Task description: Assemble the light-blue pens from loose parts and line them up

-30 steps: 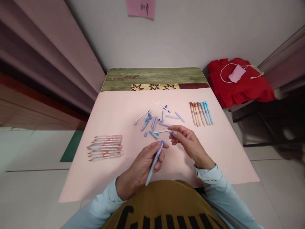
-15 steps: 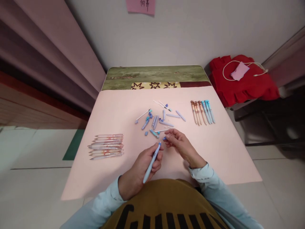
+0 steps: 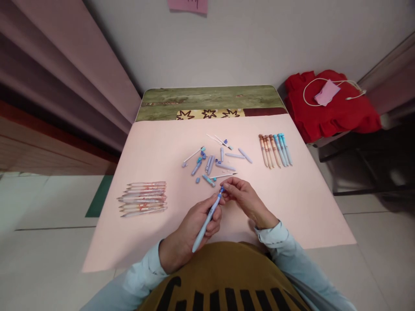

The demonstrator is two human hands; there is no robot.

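A light blue pen body point(image 3: 205, 227) lies slanted in my left hand point(image 3: 193, 226), with the fingers wrapped round it and its top end pointing away from me. Between the thumb and fingertips of my right hand point(image 3: 245, 199) is a small dark blue pen cap point(image 3: 222, 189). The cap meets the upper end of the pen body; whether it is seated there I cannot tell. Just beyond my hands lie loose pen parts: a white refill point(image 3: 223, 176), a blue-and-teal pen barrel point(image 3: 208, 180) and several lilac barrels point(image 3: 225, 166).
A row of printed pens point(image 3: 142, 198) lies at the left on the pink sheet point(image 3: 181, 134). Brown-topped and blue-topped pens point(image 3: 275, 150) are lined up at the right. Beside the table, a red cushion point(image 3: 343, 116) bears a white cable and pink paper.
My right hand has brought the dark blue cap to the top end of the pen body; a gap showed between them before. The camera view has shifted slightly.
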